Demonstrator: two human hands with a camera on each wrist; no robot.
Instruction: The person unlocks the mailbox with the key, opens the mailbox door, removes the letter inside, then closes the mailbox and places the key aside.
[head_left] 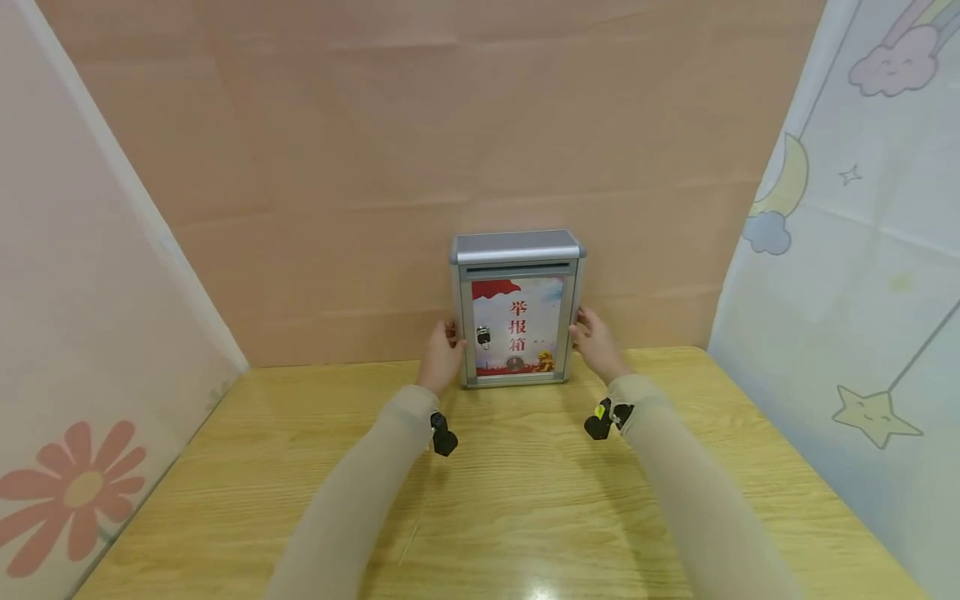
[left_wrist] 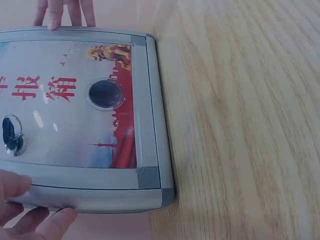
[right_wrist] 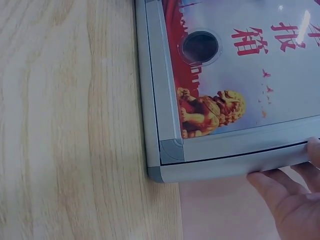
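A silver-grey metal report box (head_left: 538, 325) stands upright on the wooden table, close to the back wall. Its front panel carries red Chinese characters, a round dark window (right_wrist: 200, 47) and a golden lion picture. Below the sloped lid runs a narrow slot (head_left: 517, 268). A key with a ring (left_wrist: 13, 135) sits in the lock on the panel's left. My left hand (head_left: 440, 358) grips the box's left side, thumb at the front frame and fingers along the side. On the opposite side my right hand (head_left: 600, 346) holds the box likewise; its rearmost fingertips are hidden.
The wooden table (head_left: 517, 483) reaches back to a plain orange-pink wall (head_left: 465, 117). A pale panel with a red flower (head_left: 82, 489) borders the left. On the right is a panel with stars, clouds and a moon (head_left: 791, 175).
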